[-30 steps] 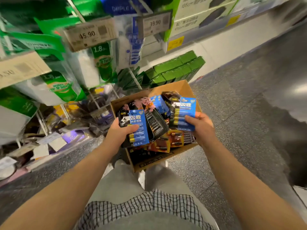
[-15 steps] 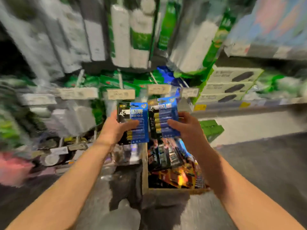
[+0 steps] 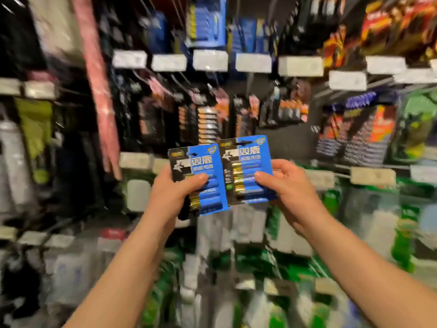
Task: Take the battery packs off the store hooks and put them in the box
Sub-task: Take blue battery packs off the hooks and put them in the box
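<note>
While both forearms reach up from the bottom corners of the frame, each hand holds one blue battery pack upright at the centre. The left hand (image 3: 173, 194) grips the left pack (image 3: 201, 179) from its left edge, thumb laid across the front over the batteries and the other fingers hidden behind the card. The right hand (image 3: 287, 185) grips the right pack (image 3: 247, 170) from its right edge in the same way, thumb on the front, fingers curled behind. The two packs stand side by side, their inner edges touching or slightly overlapping; which one lies in front I cannot tell. The right pack sits a little higher than the left. Each card is blue with a black upper left corner, and gold-tipped batteries lie in rows on its lower half.

Behind the hands the store rack (image 3: 283, 138) fills the frame, heavily blurred. White price tags (image 3: 210, 60) run in a row across the upper centre. Dark and orange packs (image 3: 208, 124) hang just above the held ones, blue packs (image 3: 205, 22) at the top centre, and green goods (image 3: 402, 245) lie at the lower right.
</note>
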`<state>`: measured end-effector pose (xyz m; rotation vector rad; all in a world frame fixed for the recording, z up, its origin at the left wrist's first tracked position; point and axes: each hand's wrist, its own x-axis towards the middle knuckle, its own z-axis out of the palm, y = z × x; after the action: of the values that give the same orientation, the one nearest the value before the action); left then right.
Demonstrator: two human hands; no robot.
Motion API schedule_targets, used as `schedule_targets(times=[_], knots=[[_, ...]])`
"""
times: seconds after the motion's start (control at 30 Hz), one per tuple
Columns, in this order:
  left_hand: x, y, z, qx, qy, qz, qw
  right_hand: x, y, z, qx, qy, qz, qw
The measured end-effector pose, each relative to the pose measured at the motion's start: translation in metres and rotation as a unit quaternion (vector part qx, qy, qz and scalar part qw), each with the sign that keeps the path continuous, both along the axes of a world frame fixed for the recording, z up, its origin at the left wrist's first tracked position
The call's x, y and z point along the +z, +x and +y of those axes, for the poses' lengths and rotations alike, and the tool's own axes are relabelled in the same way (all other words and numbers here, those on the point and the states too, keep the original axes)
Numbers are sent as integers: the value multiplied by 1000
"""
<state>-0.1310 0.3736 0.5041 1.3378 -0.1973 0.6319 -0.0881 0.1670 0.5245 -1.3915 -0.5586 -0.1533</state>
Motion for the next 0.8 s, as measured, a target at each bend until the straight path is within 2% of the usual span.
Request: schedule_targets(times=[0.23, 0.47, 0.6, 0.8], knots=[[121, 19, 103, 39, 70, -130, 988, 113, 26, 102, 47, 44, -123, 990], [215, 73, 178, 65, 125, -171, 975, 192, 76, 171, -35, 26, -193, 980], [254, 105, 192, 63, 145, -188, 969, 237, 103, 186, -79, 20, -218, 973], [271, 145, 198, 75, 130, -190, 970, 287, 141, 195, -87, 44, -186, 978]])
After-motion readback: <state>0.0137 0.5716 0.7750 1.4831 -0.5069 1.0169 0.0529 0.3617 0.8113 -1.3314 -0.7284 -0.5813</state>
